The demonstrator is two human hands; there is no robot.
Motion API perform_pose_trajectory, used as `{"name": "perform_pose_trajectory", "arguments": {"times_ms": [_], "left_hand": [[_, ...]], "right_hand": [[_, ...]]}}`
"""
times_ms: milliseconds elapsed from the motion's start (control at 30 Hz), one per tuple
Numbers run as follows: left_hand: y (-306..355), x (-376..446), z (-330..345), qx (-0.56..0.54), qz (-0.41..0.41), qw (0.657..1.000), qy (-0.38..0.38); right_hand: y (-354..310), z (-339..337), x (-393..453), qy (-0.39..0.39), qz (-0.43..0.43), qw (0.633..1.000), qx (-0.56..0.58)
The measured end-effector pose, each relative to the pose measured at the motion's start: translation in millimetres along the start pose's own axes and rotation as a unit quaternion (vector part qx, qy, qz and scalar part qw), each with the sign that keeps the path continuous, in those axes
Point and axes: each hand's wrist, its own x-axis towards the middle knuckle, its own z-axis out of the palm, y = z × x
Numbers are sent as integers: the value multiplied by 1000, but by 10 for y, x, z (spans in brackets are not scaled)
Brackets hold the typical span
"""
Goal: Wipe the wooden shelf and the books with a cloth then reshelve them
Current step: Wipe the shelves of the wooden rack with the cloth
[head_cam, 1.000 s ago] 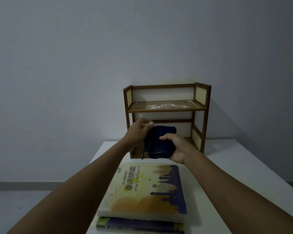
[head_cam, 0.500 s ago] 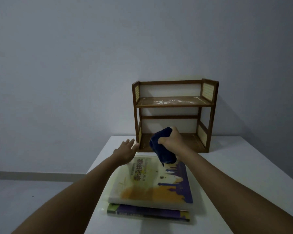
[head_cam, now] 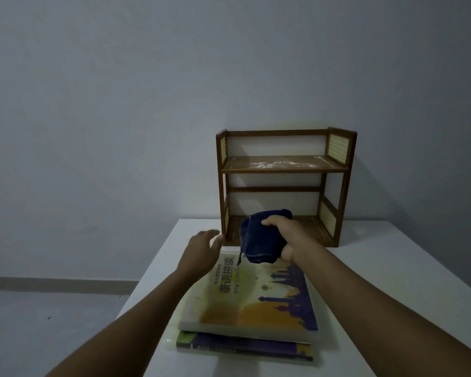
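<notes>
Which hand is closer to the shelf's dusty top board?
Right. The right hand, gripping the blue cloth, is below the top board; the left hand is open, lower and off to the left.

**Wood, cloth, paper and a smooth white top**

Beyond my right hand (head_cam: 288, 238) I see a shelf (head_cam: 283, 186) of dark brown wood with a low sheen, woven cane-like side panels, and pale powdery smears dulling its upper board. The cloth (head_cam: 259, 238) in that hand looks soft, matt, dark blue, with a stitched hem. Beneath both hands, the top book (head_cam: 256, 297) has a glossy paper cover. The table (head_cam: 365, 268) looks smooth and white.
</notes>
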Motion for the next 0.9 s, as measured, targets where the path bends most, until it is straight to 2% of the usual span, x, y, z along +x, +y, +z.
{"name": "perform_pose_trajectory", "arguments": {"times_ms": [67, 133, 167, 233, 333, 433, 500, 567, 633, 700, 767, 833, 900], "left_hand": [[325, 44, -25, -115, 5, 993, -31], [605, 108, -52, -275, -42, 953, -117], [708, 166, -57, -320, -61, 935, -140], [813, 339, -30, -356, -75, 924, -120], [904, 678, -22, -401, -105, 909, -48], [1052, 1060, -5, -442, -93, 891, -47], [1177, 1284, 39, -417, -77, 904, -48], [1266, 1479, 84, -339, -27, 940, -24], [1286, 1737, 88, -282, 18, 956, 76], [1262, 1955, -64, -233, 42, 949, 211], [1200, 2196, -264, -155, 88, 936, 304], [1158, 2506, -483, -62, 119, 927, 349], [1094, 2682, -669, 20, 137, 929, 343]], "right_hand": [[-13, 39, -8, -14, 14, 1000, 20], [-58, 85, -17, -30, 23, 999, 36], [-96, 92, -22, -39, 25, 998, 47], [-195, 56, -29, -64, 22, 995, 67], [-386, -146, 50, -138, -1, 988, 65], [-600, -384, 247, -145, -16, 986, 80], [-737, -452, 357, -154, -13, 981, 117], [-911, -488, 456, -151, -36, 972, 176], [-1186, -514, 542, -147, -79, 958, 233], [-1485, -558, 649, -144, -128, 953, 236], [-1758, -584, 785, -93, -192, 965, 151], [-1998, -567, 982, 0, -263, 965, 6], [-2021, -515, 1093, 75, -328, 924, -181]]}}
